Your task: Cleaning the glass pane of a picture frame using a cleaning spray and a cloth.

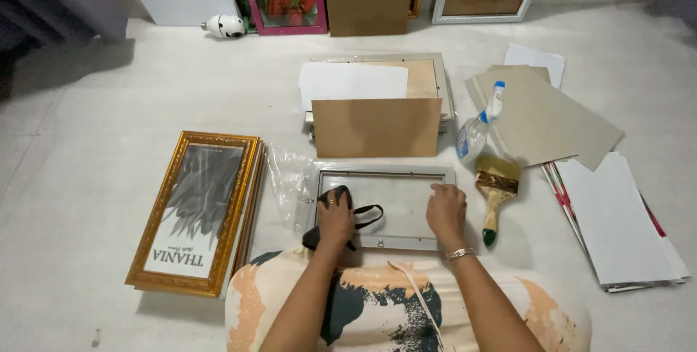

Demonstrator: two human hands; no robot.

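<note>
Left hand (pixel 335 214) presses black cloth (pixel 341 210) on frame (pixel 382 170); right hand (pixel 445 205) steadies its edge.

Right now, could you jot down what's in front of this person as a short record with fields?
Setting: pale floor, seen from above
Left hand: presses a black cloth on the glass
Right hand: rests flat on the grey rectangular picture frame
Right of frame: wooden-handled paintbrush, clear spray bottle
Left of frame: gold ornate picture frame
Behind: brown backing board
</note>
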